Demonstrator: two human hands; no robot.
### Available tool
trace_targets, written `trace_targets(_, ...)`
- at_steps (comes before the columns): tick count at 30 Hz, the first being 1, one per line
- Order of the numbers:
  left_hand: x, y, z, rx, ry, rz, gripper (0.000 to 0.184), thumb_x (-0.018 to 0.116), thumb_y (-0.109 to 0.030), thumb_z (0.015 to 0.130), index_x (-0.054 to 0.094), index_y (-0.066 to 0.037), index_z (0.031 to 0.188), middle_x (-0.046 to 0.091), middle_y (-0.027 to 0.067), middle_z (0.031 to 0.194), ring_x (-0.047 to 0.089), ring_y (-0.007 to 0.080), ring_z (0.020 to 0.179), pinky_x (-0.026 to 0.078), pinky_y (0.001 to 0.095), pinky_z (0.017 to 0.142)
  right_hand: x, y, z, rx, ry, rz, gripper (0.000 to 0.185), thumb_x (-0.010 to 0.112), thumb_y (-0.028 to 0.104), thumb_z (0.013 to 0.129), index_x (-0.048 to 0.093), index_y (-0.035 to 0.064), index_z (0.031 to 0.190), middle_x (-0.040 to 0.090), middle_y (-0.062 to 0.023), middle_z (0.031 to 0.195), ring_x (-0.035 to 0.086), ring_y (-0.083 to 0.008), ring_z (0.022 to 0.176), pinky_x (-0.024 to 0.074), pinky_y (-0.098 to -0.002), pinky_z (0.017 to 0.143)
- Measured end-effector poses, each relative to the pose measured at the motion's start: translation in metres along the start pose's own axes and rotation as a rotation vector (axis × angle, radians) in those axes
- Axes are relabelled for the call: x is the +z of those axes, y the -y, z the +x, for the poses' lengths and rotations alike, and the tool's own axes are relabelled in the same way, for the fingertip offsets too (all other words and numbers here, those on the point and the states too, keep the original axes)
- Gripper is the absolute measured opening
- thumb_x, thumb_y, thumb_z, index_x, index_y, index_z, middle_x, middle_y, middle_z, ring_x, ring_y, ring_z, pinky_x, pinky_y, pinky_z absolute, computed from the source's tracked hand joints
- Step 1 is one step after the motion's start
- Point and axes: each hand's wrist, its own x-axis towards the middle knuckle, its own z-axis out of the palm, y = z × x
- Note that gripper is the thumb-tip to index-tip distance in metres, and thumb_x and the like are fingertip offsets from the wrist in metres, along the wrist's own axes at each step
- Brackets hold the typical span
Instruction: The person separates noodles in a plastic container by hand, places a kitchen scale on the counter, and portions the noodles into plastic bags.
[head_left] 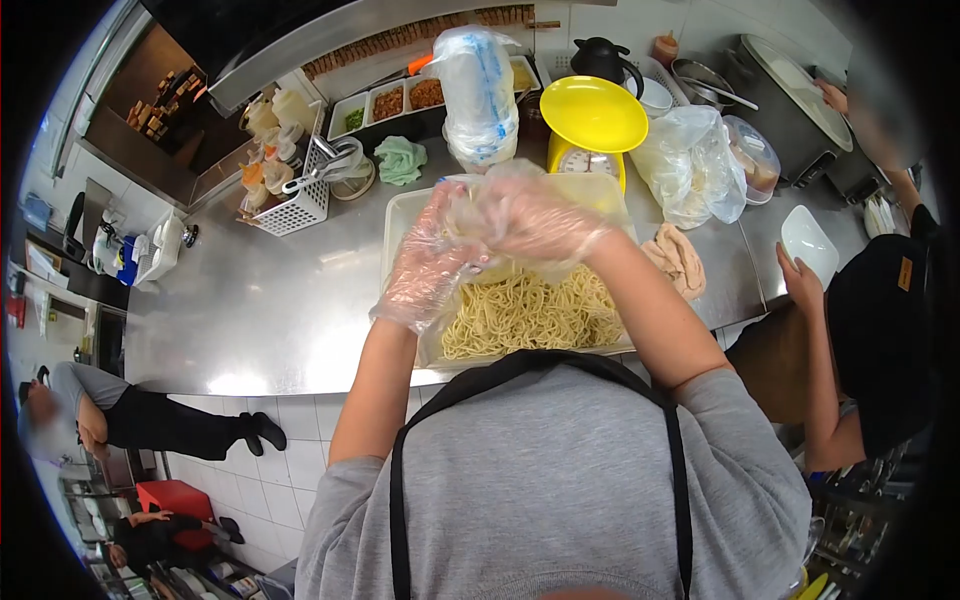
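1. As I look down through the head camera, the noodles (530, 320) lie loose in a pale tub (399, 212) on the counter (270, 300), just in front of the person's body; I take it that this spot suits both arms' reach.
2. Above the tub's far half, the left hand (432, 258) and the right hand (548, 215) meet, both in see-through gloves, probably worn to keep skin off food. Their fingers bend inward with crinkled film between them. Whether that is a bag or slack glove, I cannot tell, nor how tightly the fingers close.
3. Just behind the tub I see a tall wrapped stack (478, 95) and a yellow scale (590, 110), likely kept there to be within easy reach. A peach cloth (678, 262) lies right beside the tub, perhaps for wiping.
4. Further out, trays of chopped food (388, 102) line the back, with a green cloth (400, 160) before them. A white basket (298, 212) keeps bottles upright, and a plastic bag (690, 165) slumps right of the scale.
5. The steel counter shines under the lights. At the right, a co-worker's hand (800, 285) holds a white bowl (810, 243); on the left, another person (150, 415) stands on the tiled floor (300, 425).
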Motion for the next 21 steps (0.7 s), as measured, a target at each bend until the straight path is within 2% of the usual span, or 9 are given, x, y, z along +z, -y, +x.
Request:
trace_targets(5,-0.009,0.010,0.003,0.048,-0.097,-0.080,0.081,0.060,0.007,0.074,0.019,-0.006,0.143,0.031,0.0088,0.141,0.060,0.0156,0.092,0.051,0.0260,0.071,-0.013,-0.007,-0.034,0.014,-0.383,0.376,0.059,0.071,0.025,0.070,0.050,0.0092,0.123,0.055,-0.0174,0.116,0.052,-0.0305,0.108,0.0384,-0.0390,0.096)
trace_targets(7,-0.002,0.009,0.003,0.071,-0.091,-0.116,0.081,0.060,0.005,0.075,0.018,-0.005,0.143,0.029,0.0089,0.142,0.060,0.0160,0.094,0.051,0.0253,0.070,0.012,-0.020,-0.041,0.128,-0.059,0.576,0.073,0.074,0.021,0.071,0.038,0.0091,0.133,0.047,-0.0136,0.127,0.045,-0.0261,0.119,0.0351,-0.0377,0.101)
trace_targets(8,0.009,0.003,0.002,0.080,-0.129,-0.048,0.080,0.062,0.001,0.076,0.018,-0.004,0.143,0.028,0.0099,0.143,0.059,0.0201,0.097,0.051,0.0280,0.073,0.018,-0.020,-0.042,0.132,-0.065,0.572,0.073,0.074,0.021,0.071,0.038,0.0091,0.133,0.047,-0.0136,0.127,0.045,-0.0261,0.119,0.0351,-0.0377,0.101)
trace_targets(10,0.012,0.009,0.007,0.091,-0.168,0.020,0.080,0.063,-0.002,0.076,0.017,-0.003,0.142,0.027,0.0110,0.143,0.059,0.0242,0.100,0.051,0.0307,0.076,0.028,-0.018,-0.041,0.439,0.219,0.382,0.065,0.067,0.015,0.076,0.037,0.0067,0.133,0.045,-0.0106,0.129,0.041,-0.0228,0.122,0.0322,-0.0352,0.103)
trace_targets(12,0.000,0.037,0.026,0.713,-0.197,1.031,0.081,0.066,-0.010,0.076,0.019,-0.003,0.141,0.030,0.0130,0.142,0.055,0.0328,0.107,0.048,0.0371,0.086,0.031,-0.032,-0.045,0.302,0.083,0.544,0.059,0.062,0.012,0.077,0.038,0.0069,0.131,0.047,-0.0106,0.125,0.043,-0.0234,0.120,0.0329,-0.0349,0.102)
trace_targets(13,0.003,0.036,0.028,0.704,-0.196,1.034,0.081,0.066,-0.010,0.076,0.019,-0.003,0.141,0.030,0.0130,0.142,0.055,0.0328,0.107,0.048,0.0371,0.086,0.026,-0.030,-0.044,0.170,-0.053,0.711,0.055,0.058,0.009,0.077,0.040,0.0072,0.129,0.049,-0.0106,0.122,0.044,-0.0240,0.119,0.0336,-0.0345,0.101)
trace_targets(16,0.018,0.038,0.034,0.575,-0.007,0.926,0.081,0.067,-0.017,0.076,0.021,-0.010,0.142,0.042,0.0181,0.131,0.053,0.0384,0.108,0.043,0.0410,0.091,-0.003,-0.017,-0.041,0.076,-0.097,0.695,0.049,0.055,0.007,0.076,0.043,0.0080,0.123,0.052,-0.0109,0.115,0.048,-0.0241,0.115,0.0351,-0.0335,0.100)
trace_targets(18,0.020,0.036,0.039,0.292,0.022,0.963,0.063,0.064,-0.017,0.077,0.038,-0.015,0.134,0.054,0.0194,0.116,0.055,0.0361,0.103,0.044,0.0401,0.086,-0.023,-0.011,-0.034,0.012,-0.071,0.575,0.046,0.058,0.011,0.074,0.045,0.0088,0.118,0.054,-0.0127,0.110,0.051,-0.0272,0.109,0.0382,-0.0351,0.095)
trace_targets(21,0.013,0.017,0.039,0.106,-0.033,0.964,0.041,0.059,-0.013,0.079,0.054,-0.014,0.120,0.059,0.0184,0.104,0.056,0.0340,0.098,0.045,0.0396,0.083,-0.058,0.001,-0.022,-0.033,0.028,0.349,0.041,0.062,0.016,0.072,0.049,0.0103,0.111,0.057,-0.0145,0.105,0.055,-0.0302,0.101,0.0424,-0.0369,0.089)
